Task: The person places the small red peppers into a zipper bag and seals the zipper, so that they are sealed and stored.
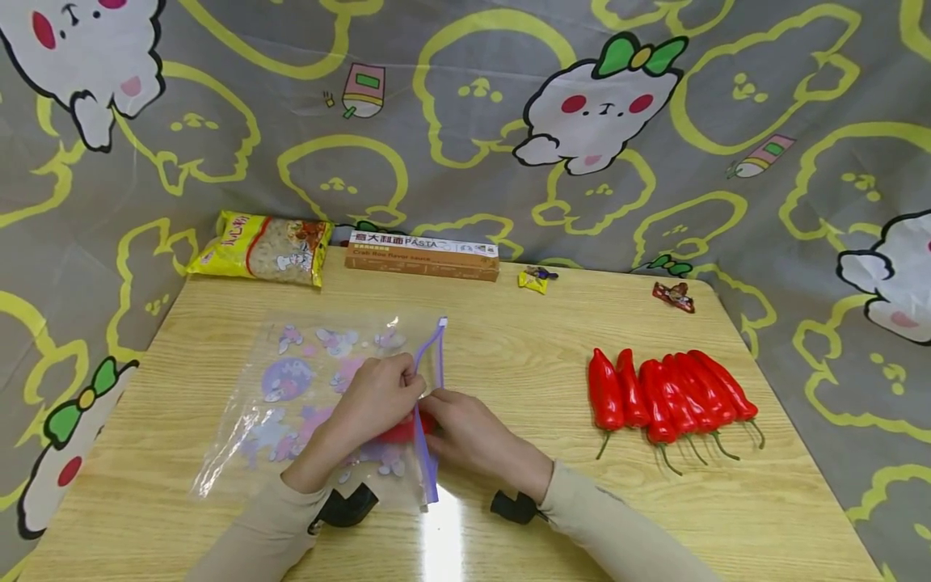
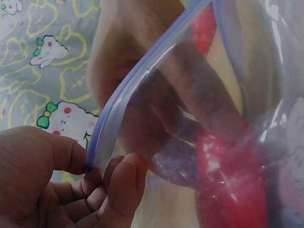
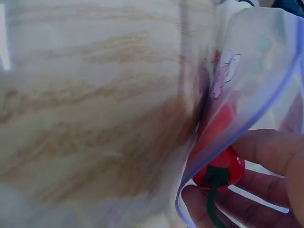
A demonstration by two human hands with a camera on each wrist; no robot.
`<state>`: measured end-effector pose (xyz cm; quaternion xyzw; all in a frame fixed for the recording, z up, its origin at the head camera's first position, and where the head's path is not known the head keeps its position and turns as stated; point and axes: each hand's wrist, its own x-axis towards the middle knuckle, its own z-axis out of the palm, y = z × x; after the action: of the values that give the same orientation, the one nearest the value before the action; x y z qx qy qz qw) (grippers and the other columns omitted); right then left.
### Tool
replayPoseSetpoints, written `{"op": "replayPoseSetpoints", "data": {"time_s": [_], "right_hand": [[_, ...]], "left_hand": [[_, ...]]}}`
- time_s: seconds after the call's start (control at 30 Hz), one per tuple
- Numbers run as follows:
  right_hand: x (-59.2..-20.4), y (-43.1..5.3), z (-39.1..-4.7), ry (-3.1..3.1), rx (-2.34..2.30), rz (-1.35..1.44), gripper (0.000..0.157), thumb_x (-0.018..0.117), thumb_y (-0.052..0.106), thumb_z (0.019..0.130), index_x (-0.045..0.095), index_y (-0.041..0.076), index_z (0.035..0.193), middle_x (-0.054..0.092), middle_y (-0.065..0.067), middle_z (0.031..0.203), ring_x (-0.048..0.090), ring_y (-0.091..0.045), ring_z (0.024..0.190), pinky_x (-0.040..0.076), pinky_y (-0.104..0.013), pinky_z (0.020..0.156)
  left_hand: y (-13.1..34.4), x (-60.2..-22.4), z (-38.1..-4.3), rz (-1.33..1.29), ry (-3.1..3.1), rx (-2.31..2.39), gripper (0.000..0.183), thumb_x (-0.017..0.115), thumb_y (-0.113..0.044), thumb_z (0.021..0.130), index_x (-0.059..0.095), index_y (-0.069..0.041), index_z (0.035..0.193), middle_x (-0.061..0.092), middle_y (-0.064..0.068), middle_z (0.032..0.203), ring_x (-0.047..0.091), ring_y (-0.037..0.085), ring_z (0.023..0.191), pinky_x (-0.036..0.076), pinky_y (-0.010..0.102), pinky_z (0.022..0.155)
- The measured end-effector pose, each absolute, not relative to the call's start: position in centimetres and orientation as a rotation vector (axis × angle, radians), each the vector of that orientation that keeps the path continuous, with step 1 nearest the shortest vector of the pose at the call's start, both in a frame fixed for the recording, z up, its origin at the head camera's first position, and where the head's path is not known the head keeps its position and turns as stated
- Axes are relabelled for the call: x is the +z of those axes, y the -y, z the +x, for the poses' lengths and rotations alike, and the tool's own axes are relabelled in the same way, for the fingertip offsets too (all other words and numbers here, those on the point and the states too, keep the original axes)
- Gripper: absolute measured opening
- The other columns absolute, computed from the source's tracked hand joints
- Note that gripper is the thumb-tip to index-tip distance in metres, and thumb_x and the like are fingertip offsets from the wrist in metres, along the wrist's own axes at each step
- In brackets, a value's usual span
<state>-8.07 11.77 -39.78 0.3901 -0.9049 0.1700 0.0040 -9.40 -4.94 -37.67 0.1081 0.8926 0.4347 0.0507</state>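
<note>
A clear zip bag (image 1: 247,412) with pink and purple cartoon prints and a purple zip edge lies flat at left centre, its mouth to the right. My left hand (image 1: 374,400) pinches the upper lip of that mouth between thumb and fingers, holding it raised. Inside the opening, my right hand (image 1: 473,432) grips a red pepper (image 3: 223,164) near its green stem; the pepper's body points into the bag. Through the film in the left wrist view, the right fingers (image 2: 213,109) touch the pepper. The bag partly veils its far end.
Several red peppers (image 1: 672,396) with green stems lie in a row on the wooden table (image 1: 524,347) at right. Along the back are a yellow food packet (image 1: 265,246), a pasta box (image 1: 422,257) and small wrapped sweets (image 1: 533,280), with a red-brown wrapped sweet (image 1: 674,297) farther right.
</note>
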Motion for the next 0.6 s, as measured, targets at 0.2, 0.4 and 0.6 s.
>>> {"op": "replayPoseSetpoints", "data": {"time_s": [0.2,0.4,0.6], "right_hand": [[-39.8,-11.5,-8.0,2.837,0.509,1.227,0.026,0.067,0.023,0.082,0.063,0.011,0.105,0.063,0.001,0.092,0.059,-0.011,0.082,0.048,-0.024,0.071],[-38.0,-15.0,-8.0,2.829,0.460,0.984,0.036,0.067,0.028,0.082,0.062,0.009,0.112,0.063,-0.003,0.103,0.060,-0.015,0.091,0.050,-0.030,0.075],[-37.8,-23.3,-8.8,2.643,0.168,0.521,0.028,0.070,0.016,0.075,0.064,0.002,0.099,0.058,-0.012,0.083,0.057,-0.028,0.067,0.047,-0.038,0.052]], "left_hand": [[5.2,-37.6,-9.4,0.306,-2.693,1.360,0.013,0.050,-0.012,0.081,0.051,-0.012,0.069,0.053,-0.005,0.048,0.052,0.009,0.041,0.035,0.025,0.041],[5.5,-37.5,-9.5,0.307,-2.681,1.380,0.014,0.050,-0.011,0.082,0.050,-0.011,0.069,0.051,-0.004,0.046,0.050,0.010,0.040,0.032,0.024,0.039],[5.6,-37.4,-9.5,0.309,-2.676,1.405,0.014,0.049,-0.010,0.082,0.050,-0.010,0.068,0.050,-0.005,0.044,0.048,0.011,0.039,0.030,0.024,0.039]]}}
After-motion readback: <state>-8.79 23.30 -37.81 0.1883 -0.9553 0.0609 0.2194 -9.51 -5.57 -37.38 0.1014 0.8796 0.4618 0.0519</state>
